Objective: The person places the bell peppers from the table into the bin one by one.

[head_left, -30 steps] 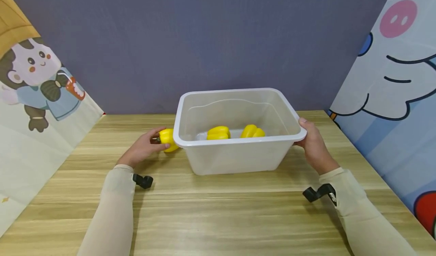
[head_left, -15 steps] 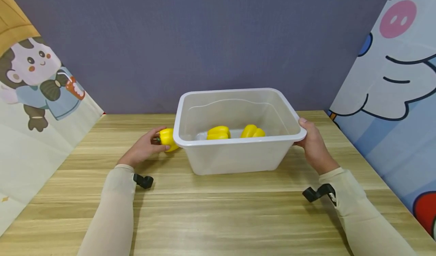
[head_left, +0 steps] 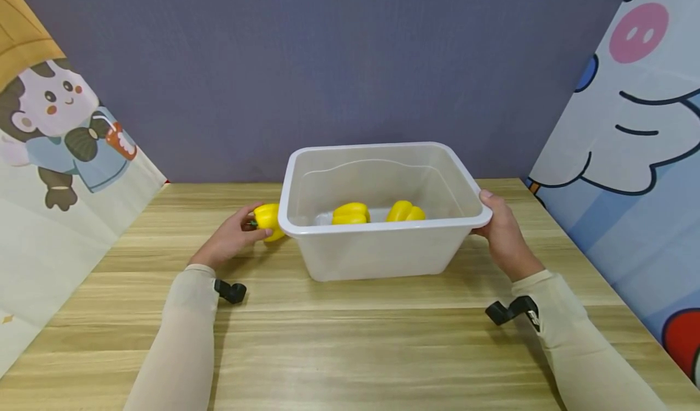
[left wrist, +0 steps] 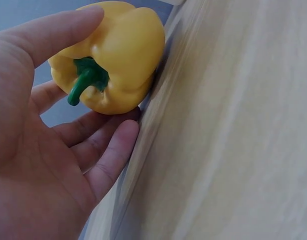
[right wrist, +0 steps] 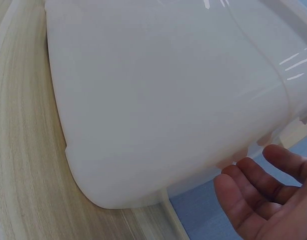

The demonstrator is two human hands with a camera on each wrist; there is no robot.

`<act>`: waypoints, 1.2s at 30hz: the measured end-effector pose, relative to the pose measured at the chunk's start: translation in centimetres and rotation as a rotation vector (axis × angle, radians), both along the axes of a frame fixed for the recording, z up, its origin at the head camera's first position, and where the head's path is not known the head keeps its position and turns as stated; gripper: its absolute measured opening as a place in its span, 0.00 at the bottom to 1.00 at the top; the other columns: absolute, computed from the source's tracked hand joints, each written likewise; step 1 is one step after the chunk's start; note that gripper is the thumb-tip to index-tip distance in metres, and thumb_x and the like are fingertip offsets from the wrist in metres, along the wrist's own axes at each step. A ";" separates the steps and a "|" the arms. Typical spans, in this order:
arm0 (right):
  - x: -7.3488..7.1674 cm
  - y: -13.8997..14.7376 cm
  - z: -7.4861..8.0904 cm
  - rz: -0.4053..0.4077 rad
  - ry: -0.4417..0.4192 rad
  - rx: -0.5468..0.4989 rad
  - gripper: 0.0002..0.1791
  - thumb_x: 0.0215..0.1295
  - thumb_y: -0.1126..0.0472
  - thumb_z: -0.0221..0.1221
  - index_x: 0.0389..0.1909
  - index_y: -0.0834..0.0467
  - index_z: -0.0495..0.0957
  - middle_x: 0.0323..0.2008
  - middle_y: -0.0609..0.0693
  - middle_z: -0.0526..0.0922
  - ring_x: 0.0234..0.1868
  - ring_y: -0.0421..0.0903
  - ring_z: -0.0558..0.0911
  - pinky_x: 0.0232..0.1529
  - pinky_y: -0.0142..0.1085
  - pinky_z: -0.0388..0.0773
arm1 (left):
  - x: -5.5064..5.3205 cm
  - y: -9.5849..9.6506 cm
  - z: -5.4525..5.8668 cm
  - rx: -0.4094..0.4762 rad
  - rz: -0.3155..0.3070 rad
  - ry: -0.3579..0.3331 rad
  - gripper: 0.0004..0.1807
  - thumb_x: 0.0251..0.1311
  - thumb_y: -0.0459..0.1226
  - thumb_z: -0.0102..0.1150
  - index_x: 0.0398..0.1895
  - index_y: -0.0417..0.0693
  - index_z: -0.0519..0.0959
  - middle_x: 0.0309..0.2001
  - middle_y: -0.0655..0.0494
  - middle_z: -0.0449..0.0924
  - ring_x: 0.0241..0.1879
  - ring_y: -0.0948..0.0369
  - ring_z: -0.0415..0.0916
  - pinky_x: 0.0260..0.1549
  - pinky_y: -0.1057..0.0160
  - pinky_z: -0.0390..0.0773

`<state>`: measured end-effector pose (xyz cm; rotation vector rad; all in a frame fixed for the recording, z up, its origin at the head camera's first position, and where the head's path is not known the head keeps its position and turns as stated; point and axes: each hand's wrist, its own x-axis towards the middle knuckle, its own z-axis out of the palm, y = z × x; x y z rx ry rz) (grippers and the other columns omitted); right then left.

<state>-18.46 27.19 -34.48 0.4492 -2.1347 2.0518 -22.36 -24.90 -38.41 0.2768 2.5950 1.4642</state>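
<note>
My left hand [head_left: 229, 239] holds a yellow bell pepper [head_left: 267, 219] beside the left end of a white plastic bin [head_left: 377, 253]. In the left wrist view, the thumb lies over the pepper [left wrist: 128, 45] and the fingers reach beneath it; its green stem [left wrist: 86, 82] points toward the palm. The bin's rim covers part of that pepper in the head view. At the opposite end, my right hand [head_left: 503, 234] grips the rim, thumb on top and fingers underneath. Inside the bin lie two more yellow bell peppers, a left one [head_left: 351, 213] and a right one [head_left: 405, 211].
The bin stands on a wood-grain table [head_left: 339, 350]. A dark grey-blue panel [head_left: 350, 64] rises behind it. Cartoon-printed sheets flank the table, one on the left [head_left: 76, 241] and one on the right [head_left: 618, 216].
The pepper in my left hand has risen very slightly. My right hand, the bin and the two peppers inside stay where they were.
</note>
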 end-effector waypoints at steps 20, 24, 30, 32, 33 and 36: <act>0.0 0.0 0.0 0.003 0.004 -0.018 0.23 0.80 0.47 0.39 0.50 0.54 0.80 0.40 0.48 0.82 0.38 0.41 0.79 0.36 0.38 0.79 | -0.1 -0.1 -0.2 0.003 -0.022 0.005 0.46 0.64 0.45 0.68 0.79 0.52 0.53 0.68 0.42 0.65 0.64 0.44 0.67 0.61 0.44 0.70; 0.0 0.0 0.0 0.001 0.003 -0.010 0.24 0.80 0.46 0.39 0.51 0.55 0.79 0.41 0.49 0.82 0.39 0.42 0.79 0.36 0.38 0.78 | -0.1 0.0 -0.2 0.011 -0.033 0.005 0.46 0.63 0.42 0.68 0.79 0.51 0.52 0.68 0.42 0.65 0.62 0.44 0.69 0.59 0.47 0.72; 0.0 0.0 0.0 -0.005 -0.002 -0.006 0.24 0.80 0.45 0.39 0.51 0.54 0.79 0.41 0.49 0.82 0.39 0.42 0.79 0.36 0.38 0.78 | 0.0 0.1 0.0 0.014 -0.039 0.012 0.46 0.64 0.40 0.68 0.80 0.49 0.51 0.69 0.41 0.64 0.62 0.44 0.68 0.58 0.50 0.73; 0.0 0.0 0.0 -0.006 -0.002 -0.009 0.24 0.80 0.45 0.39 0.51 0.54 0.80 0.41 0.49 0.82 0.39 0.42 0.79 0.36 0.38 0.78 | 0.0 0.2 0.0 0.013 -0.039 0.016 0.46 0.64 0.40 0.68 0.80 0.49 0.51 0.69 0.41 0.64 0.63 0.44 0.68 0.59 0.49 0.73; 0.0 0.0 0.0 -0.006 -0.001 -0.009 0.24 0.80 0.45 0.39 0.51 0.54 0.80 0.41 0.49 0.82 0.39 0.42 0.79 0.36 0.38 0.78 | 0.0 0.2 0.0 0.012 -0.038 0.018 0.47 0.64 0.40 0.68 0.80 0.49 0.51 0.68 0.40 0.64 0.63 0.44 0.68 0.59 0.49 0.72; -0.1 0.0 -0.1 -0.003 0.004 -0.004 0.24 0.80 0.45 0.38 0.51 0.55 0.79 0.41 0.49 0.82 0.39 0.42 0.79 0.36 0.38 0.78 | 0.0 0.2 -0.1 0.009 -0.024 0.017 0.46 0.64 0.40 0.67 0.80 0.50 0.51 0.67 0.39 0.66 0.62 0.44 0.68 0.60 0.47 0.71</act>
